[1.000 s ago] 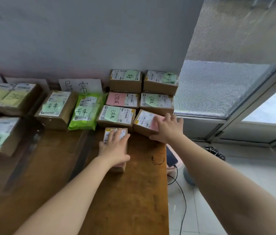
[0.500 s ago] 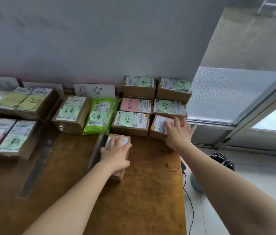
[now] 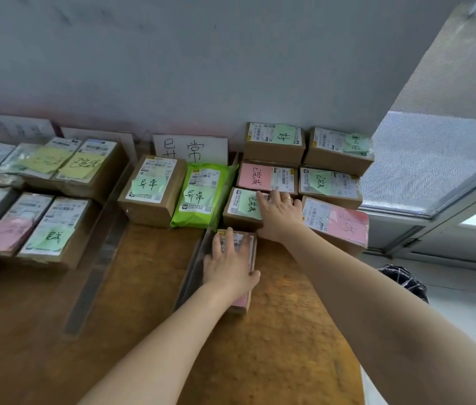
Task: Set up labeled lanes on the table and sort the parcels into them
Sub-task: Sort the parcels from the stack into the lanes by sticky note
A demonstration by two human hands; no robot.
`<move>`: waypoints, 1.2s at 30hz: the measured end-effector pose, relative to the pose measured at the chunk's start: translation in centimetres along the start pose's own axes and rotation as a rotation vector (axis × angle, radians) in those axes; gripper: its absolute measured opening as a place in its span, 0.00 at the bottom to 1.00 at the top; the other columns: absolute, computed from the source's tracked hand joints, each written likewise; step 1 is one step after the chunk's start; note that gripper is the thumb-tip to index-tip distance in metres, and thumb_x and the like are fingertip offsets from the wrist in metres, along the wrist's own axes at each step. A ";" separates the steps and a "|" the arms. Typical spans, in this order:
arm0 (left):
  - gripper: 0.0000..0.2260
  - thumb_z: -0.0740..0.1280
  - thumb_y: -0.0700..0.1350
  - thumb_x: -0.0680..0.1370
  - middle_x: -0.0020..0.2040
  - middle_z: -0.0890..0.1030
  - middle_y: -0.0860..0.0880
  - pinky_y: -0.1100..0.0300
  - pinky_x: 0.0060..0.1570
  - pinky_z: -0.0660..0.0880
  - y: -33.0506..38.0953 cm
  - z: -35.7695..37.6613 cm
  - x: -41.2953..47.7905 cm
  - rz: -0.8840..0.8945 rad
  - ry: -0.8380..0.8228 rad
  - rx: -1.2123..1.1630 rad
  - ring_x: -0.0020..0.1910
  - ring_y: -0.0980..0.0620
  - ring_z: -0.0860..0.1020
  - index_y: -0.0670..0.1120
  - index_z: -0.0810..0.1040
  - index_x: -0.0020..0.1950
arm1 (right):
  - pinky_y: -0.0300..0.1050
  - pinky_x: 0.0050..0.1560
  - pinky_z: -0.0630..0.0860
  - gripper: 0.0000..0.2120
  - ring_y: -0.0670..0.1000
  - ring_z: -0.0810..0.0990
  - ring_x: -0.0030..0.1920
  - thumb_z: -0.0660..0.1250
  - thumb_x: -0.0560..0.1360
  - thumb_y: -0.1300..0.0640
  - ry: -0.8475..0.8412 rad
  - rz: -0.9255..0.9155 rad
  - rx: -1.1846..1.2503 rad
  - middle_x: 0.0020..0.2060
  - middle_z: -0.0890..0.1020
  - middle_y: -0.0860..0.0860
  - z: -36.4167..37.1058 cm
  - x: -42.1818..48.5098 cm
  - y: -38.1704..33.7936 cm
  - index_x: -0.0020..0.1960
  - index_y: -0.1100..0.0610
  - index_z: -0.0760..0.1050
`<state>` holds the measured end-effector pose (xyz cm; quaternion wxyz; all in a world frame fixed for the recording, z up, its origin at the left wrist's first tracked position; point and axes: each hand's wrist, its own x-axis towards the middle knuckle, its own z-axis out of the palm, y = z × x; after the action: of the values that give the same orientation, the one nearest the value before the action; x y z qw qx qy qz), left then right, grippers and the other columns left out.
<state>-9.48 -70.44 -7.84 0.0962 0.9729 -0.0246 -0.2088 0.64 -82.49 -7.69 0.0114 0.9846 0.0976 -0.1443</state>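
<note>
Head view: the sorting looks nearly done, with the lanes along the wall filled and each parcel carrying a handwritten sticky note. The left hand [image 3: 229,266] lies flat on a small parcel [image 3: 242,301], fingers [image 3: 228,239] straight and spread over its shipping label and thumb along its right edge. It is pressing, not gripping. The parcel sits on the tabletop [image 3: 283,346] in the rightmost lane, just right of a clear divider strip [image 3: 191,276], with its far end touching or nearly touching the green-noted carton [image 3: 241,204]. The flat palm is probably there to slide it snug into the row. The right hand [image 3: 280,217] rests on that green-noted carton, fingers extended and holding nothing, likely to brace it so the push does not shunt the row back. The paper lane sign [image 3: 190,149] leans on the wall behind the neighbouring lane. Half a second ago the right hand covered the pink-noted carton [image 3: 339,226] at the table's right edge. It has since moved one carton left, and the pink note is now fully exposed. The left hand has stayed on the small parcel, which seems a little closer to the row.
</note>
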 end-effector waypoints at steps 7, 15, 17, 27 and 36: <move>0.36 0.62 0.59 0.77 0.78 0.40 0.46 0.40 0.70 0.56 -0.5 -0.3 0.1 0.027 -0.031 -0.025 0.76 0.40 0.40 0.53 0.45 0.78 | 0.58 0.68 0.61 0.48 0.62 0.61 0.72 0.73 0.68 0.42 -0.012 0.011 -0.036 0.70 0.64 0.60 -0.4 0.4 -0.6 0.78 0.51 0.49; 0.29 0.58 0.54 0.80 0.78 0.46 0.46 0.41 0.72 0.55 -0.9 -0.2 0.3 0.049 -0.025 -0.093 0.76 0.41 0.43 0.52 0.49 0.78 | 0.63 0.72 0.53 0.52 0.61 0.57 0.73 0.74 0.67 0.41 0.236 0.049 -0.058 0.72 0.60 0.58 -3.9 -2.8 0.8 0.78 0.48 0.45; 0.27 0.57 0.46 0.80 0.77 0.47 0.46 0.43 0.73 0.55 -1.1 -0.3 0.2 0.042 0.013 -0.182 0.76 0.41 0.45 0.50 0.51 0.78 | 0.61 0.71 0.54 0.53 0.60 0.57 0.73 0.74 0.67 0.40 0.269 0.051 -0.056 0.72 0.61 0.57 -4.7 -4.4 1.6 0.79 0.48 0.43; 0.24 0.54 0.34 0.79 0.74 0.63 0.45 0.51 0.73 0.59 -1.7 -0.4 -0.5 0.189 0.290 -0.374 0.73 0.46 0.59 0.45 0.60 0.75 | 0.56 0.65 0.68 0.55 0.59 0.59 0.72 0.77 0.65 0.43 -0.046 -0.029 -0.170 0.73 0.60 0.54 -2.4 -12.9 5.8 0.79 0.49 0.44; 0.28 0.62 0.51 0.79 0.77 0.53 0.44 0.48 0.74 0.51 -1.0 1.6 -1.0 0.241 0.086 -0.033 0.76 0.42 0.50 0.51 0.56 0.77 | 0.59 0.72 0.59 0.38 0.59 0.45 0.78 0.62 0.77 0.63 -0.032 0.017 -0.069 0.79 0.45 0.51 2.6 -14.5 4.4 0.77 0.40 0.48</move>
<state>-11.02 -69.64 -9.08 0.1373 0.9693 -0.1340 -0.1539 -12.85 -89.70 -6.00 0.0480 0.9820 0.0940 -0.1567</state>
